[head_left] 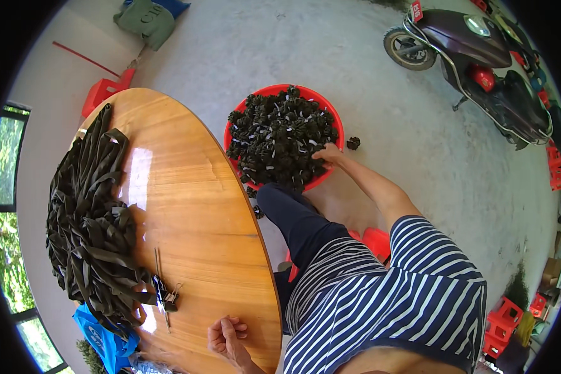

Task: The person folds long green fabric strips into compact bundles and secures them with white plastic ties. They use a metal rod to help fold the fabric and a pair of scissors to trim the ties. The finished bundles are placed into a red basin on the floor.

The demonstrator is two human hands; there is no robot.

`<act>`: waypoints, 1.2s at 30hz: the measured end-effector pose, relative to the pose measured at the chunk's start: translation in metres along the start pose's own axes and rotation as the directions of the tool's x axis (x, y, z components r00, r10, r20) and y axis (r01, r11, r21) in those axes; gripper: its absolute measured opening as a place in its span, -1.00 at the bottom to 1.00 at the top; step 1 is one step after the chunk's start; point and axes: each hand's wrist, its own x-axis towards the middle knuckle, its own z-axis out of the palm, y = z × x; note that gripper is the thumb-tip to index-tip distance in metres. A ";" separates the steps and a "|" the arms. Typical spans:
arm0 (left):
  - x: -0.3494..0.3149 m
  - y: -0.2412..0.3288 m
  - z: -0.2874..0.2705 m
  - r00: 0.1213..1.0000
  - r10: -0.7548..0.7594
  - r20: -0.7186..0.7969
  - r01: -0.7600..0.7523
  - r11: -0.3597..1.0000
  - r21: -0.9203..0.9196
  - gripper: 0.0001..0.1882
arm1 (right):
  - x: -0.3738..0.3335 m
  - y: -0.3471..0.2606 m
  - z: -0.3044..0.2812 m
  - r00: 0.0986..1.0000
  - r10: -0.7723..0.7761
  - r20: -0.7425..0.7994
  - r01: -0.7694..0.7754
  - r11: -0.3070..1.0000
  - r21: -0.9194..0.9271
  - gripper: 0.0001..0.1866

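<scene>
At the right edge of a round red tub (339, 118), my right hand (328, 154) reaches onto a heap of dark gathered fabric bundles (280, 134) with small white tags. Its fingers are stretched out over the heap, with the tips partly lost among the bundles. My left hand (227, 336) rests by the near edge of the wooden table (199, 206), fingers curled in and nothing visible in them. To its left lie thin metal rods with a black clip (163, 296). Beyond them, long dark fabric strips (87, 212) are piled along the table's left side.
One loose bundle (353, 143) lies on the floor right of the tub. A dark scooter (480, 62) stands at the far right. A blue bag (103, 340) sits by the table's lower left. Red stools (502, 324) are at the lower right; sacks (146, 23) lean far left.
</scene>
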 end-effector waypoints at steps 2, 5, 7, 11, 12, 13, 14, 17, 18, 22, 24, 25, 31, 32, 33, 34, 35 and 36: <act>0.002 0.004 0.004 0.999 -0.035 0.020 0.036 0.999 -0.024 -0.80 | 0.028 -0.016 -0.006 0.998 -0.065 -0.015 0.066 0.996 0.057 -0.44; 0.005 0.004 0.005 0.997 -0.072 0.004 0.073 0.997 -0.040 -0.81 | 0.049 -0.066 -0.010 0.967 -0.254 -0.015 0.255 0.963 0.083 -0.54; 0.003 0.003 0.000 0.994 -0.112 -0.014 0.111 0.993 -0.033 -0.81 | 0.036 -0.111 -0.007 0.931 -0.358 -0.078 0.351 0.932 -0.091 -0.50; 0.007 0.012 -0.002 0.981 -0.195 0.018 0.195 0.979 -0.055 -0.84 | 0.023 -0.142 -0.018 0.951 -0.303 -0.064 0.303 0.953 -0.012 -0.67; 0.010 0.013 -0.002 0.975 -0.218 0.051 0.221 0.973 -0.069 -0.85 | 0.011 -0.148 -0.027 0.940 -0.326 0.103 0.275 0.900 0.339 -0.78; 0.011 0.014 -0.004 0.968 -0.227 0.106 0.234 0.971 -0.056 -0.84 | 0.022 -0.152 -0.027 0.948 -0.310 0.067 0.262 0.887 0.380 -0.84; 0.010 0.016 -0.008 0.961 -0.241 0.136 0.257 0.960 -0.110 -0.84 | 0.016 -0.161 -0.022 0.890 -0.454 0.043 0.401 0.824 0.399 -0.81; 0.006 0.011 -0.018 0.945 -0.244 0.218 0.293 0.927 -0.233 -0.83 | -0.081 -0.215 0.023 0.709 -0.696 -0.112 0.689 0.651 0.318 -0.78; 0.006 0.008 -0.020 0.938 -0.233 0.256 0.300 0.917 -0.264 -0.82 | -0.128 -0.231 0.038 0.614 -0.787 -0.053 0.767 0.580 0.275 -0.78; 0.001 0.008 -0.029 0.922 -0.123 0.368 0.239 0.927 -0.290 -0.80 | -0.280 -0.257 0.115 0.083 -0.904 0.419 0.928 0.224 0.298 -0.80; -0.002 0.008 -0.032 0.916 -0.061 0.396 0.194 0.933 -0.304 -0.78 | -0.337 -0.256 0.158 -0.167 -0.792 0.587 0.966 -0.011 0.259 -0.85; -0.004 0.008 -0.037 0.909 -0.063 0.413 0.185 0.946 -0.264 -0.77 | -0.361 -0.254 0.180 -0.263 -0.719 0.643 0.964 -0.180 0.194 -0.86; -0.025 0.008 -0.077 0.922 -0.050 0.383 0.093 0.991 -0.095 -0.79 | -0.390 -0.235 0.266 -0.343 -0.187 0.921 0.864 -0.447 0.231 -0.60; -0.030 0.005 -0.089 0.940 -0.040 0.340 0.063 0.996 -0.057 -0.80 | -0.391 -0.231 0.264 -0.310 -0.158 0.937 0.857 -0.473 0.204 -0.61; -0.037 0.001 -0.101 0.958 -0.045 0.282 0.049 0.999 -0.007 -0.81 | -0.393 -0.227 0.263 -0.293 -0.125 0.948 0.848 -0.492 0.197 -0.63; -0.045 -0.005 -0.115 0.995 -0.014 0.101 0.011 1.000 0.026 -0.82 | -0.392 -0.226 0.264 -0.322 -0.119 0.939 0.846 -0.482 0.229 -0.64; -0.050 -0.013 -0.129 0.997 0.024 -0.073 -0.019 0.997 0.070 -0.84 | -0.389 -0.226 0.266 -0.343 -0.115 0.932 0.846 -0.470 0.253 -0.66; -0.053 -0.021 -0.141 0.972 0.076 -0.224 -0.050 0.992 0.118 -0.85 | -0.383 -0.228 0.262 -0.359 -0.127 0.924 0.833 -0.491 0.256 -0.67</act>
